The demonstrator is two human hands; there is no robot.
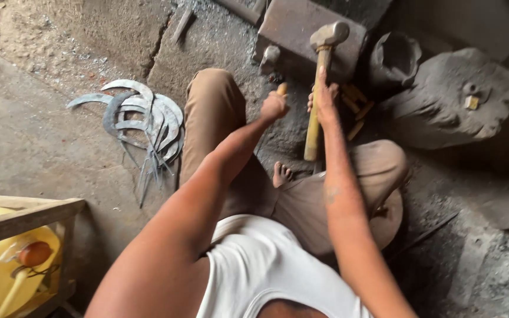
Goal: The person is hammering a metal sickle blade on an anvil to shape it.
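The right hand (324,100) is closed around the pale wooden handle of a steel-headed hammer (319,76), the grip set mid-handle, the head uppermost before a dark rectangular iron block (293,26). The left hand (274,107) is clenched around a small wooden-ended object (281,89) (its working end is hidden). A pile of curved grey sickle blades (145,121) lies on the dirt floor (30,141), well apart to the left.
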